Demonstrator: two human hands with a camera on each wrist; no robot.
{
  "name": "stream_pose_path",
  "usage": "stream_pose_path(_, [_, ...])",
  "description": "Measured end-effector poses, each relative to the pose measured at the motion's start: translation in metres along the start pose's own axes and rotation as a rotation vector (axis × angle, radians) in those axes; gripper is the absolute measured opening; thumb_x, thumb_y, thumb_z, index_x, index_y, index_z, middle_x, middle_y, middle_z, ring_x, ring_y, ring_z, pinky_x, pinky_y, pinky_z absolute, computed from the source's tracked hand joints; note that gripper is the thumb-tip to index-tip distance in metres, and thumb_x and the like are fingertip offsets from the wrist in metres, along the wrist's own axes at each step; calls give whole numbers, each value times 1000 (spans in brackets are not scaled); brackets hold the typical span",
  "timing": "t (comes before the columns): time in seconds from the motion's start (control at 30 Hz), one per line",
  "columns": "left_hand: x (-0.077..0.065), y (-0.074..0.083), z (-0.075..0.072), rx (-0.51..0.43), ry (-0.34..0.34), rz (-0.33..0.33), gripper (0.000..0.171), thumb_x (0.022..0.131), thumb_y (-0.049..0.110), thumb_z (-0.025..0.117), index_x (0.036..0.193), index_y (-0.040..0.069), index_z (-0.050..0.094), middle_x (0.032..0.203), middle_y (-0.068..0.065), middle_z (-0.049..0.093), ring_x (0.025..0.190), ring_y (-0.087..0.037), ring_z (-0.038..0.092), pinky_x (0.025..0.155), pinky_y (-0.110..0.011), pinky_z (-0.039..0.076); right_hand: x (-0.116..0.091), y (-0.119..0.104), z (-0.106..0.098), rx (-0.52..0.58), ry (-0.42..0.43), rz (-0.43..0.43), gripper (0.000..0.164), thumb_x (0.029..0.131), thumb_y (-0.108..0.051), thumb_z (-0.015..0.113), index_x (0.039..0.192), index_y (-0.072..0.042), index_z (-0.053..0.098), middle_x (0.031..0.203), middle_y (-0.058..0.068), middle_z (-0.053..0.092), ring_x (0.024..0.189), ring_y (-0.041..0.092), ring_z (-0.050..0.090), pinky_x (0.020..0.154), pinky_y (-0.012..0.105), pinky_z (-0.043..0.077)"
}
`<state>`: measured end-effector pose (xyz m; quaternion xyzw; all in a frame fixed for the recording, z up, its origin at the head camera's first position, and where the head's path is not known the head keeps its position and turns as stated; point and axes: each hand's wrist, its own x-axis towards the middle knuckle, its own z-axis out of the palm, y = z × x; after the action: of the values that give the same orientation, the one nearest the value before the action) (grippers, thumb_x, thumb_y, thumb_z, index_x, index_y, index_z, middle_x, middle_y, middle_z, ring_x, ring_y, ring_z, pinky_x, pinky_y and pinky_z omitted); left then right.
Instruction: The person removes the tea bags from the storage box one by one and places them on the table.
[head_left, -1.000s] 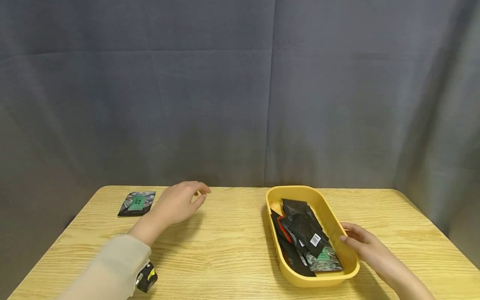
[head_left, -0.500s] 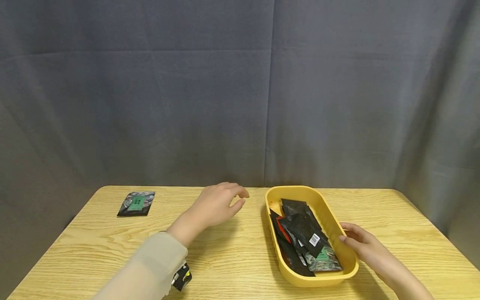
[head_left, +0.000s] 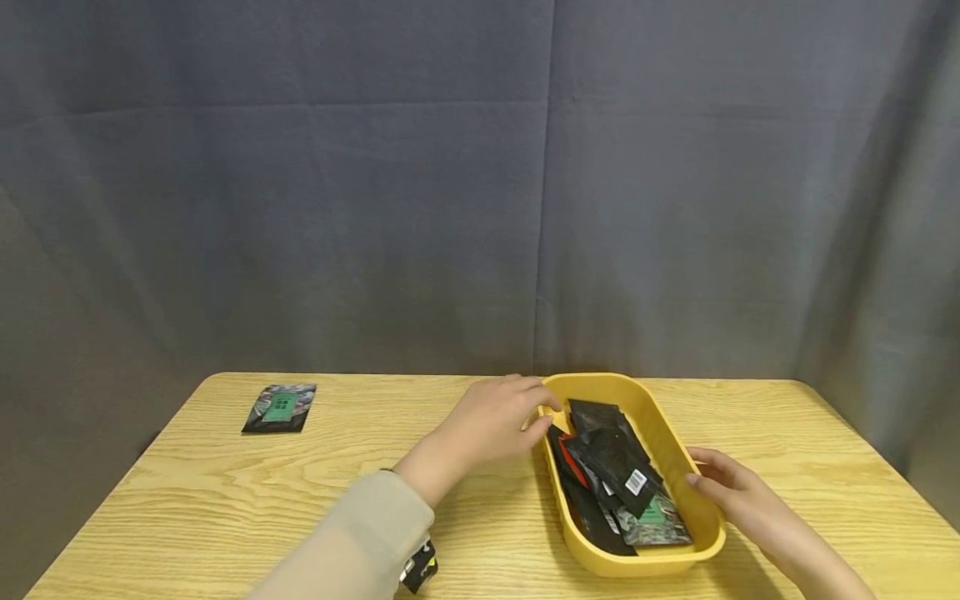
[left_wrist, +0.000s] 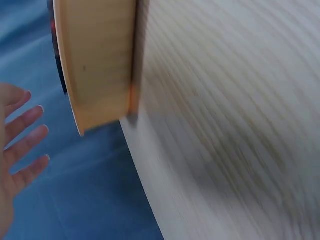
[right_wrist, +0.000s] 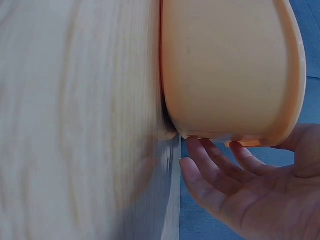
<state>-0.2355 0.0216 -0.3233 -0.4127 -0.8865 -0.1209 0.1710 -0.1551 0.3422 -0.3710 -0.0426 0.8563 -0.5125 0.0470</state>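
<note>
My left hand (head_left: 498, 417) is at the left rim of a yellow plastic bin (head_left: 705, 537), its fingers relaxed with nothing between them. In the left wrist view its spread fingers (left_wrist: 30, 137) stand apart from the bin's wall. On the bin's right side, my right hand (head_left: 738, 492) holds the rim, thumb over the edge and fingers at the outer wall, as the right wrist view shows with the fingertips (right_wrist: 192, 145) against it. Inside the bin lie several flat black packets (head_left: 611, 458), one showing a barcode, and a packet with a green label (head_left: 656, 525).
Another flat packet with a green label (head_left: 280, 408) lies at the far left of the wooden table (head_left: 225, 517). A grey curtain (head_left: 420, 208) hangs behind the table's back edge. A small black device (head_left: 418, 568) hangs under the left sleeve.
My left hand has moved right across the table, from near the lone packet to the bin's left rim. The right hand and the bin stay in place.
</note>
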Motion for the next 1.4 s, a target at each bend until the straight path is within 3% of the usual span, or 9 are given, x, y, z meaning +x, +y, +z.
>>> stream_pose_path(0.3, [19,31,13,17,-89,77,24,99,34,59,120,27,69,117,12,64,109,-7,61,86,-25,50,-1,0,0,-33,-3,-43,44,102,-3,47,137,21,35,116,21,61,91,2,59,78,23,52])
stream_pose_path(0.5, [30,50,24,44,-151,114,26,98,36,60,122,31,68,116,16,63,109,-4,60,86,-22,49,0,1,0,-13,-16,-22,45,102,-4,46,137,21,33,119,26,60,92,4,60,78,26,53])
stream_pose_path(0.6, [35,58,29,75,-199,98,29,98,39,60,125,33,66,119,17,62,110,-3,59,86,-23,49,0,0,-1,-17,-17,-3,47,103,-6,47,139,20,32,122,27,58,93,5,60,79,25,52])
stream_pose_path(0.77, [37,64,37,101,-303,56,37,98,44,59,133,35,60,133,16,57,122,-6,54,97,-27,45,1,-2,-2,-36,-23,4,47,103,-7,46,140,20,32,123,28,58,95,7,59,79,25,52])
stream_pose_path(1.0, [41,69,51,69,-359,30,40,96,49,60,135,39,58,136,19,54,124,-3,52,98,-27,44,1,-5,1,-45,-14,60,48,103,-6,47,141,19,30,124,32,56,98,17,61,78,29,53])
stream_pose_path(1.23, [48,73,62,63,-480,0,63,86,65,63,143,43,49,148,21,42,138,-2,37,111,-32,33,1,-7,0,-74,-12,92,49,104,-11,47,142,16,31,127,32,55,104,23,61,79,29,52])
stream_pose_path(1.4, [48,74,63,71,-481,-2,61,85,65,64,141,44,52,146,23,44,138,-1,36,113,-34,31,2,-7,-1,-61,-17,97,50,104,-11,47,143,16,30,128,32,54,105,24,61,79,30,52])
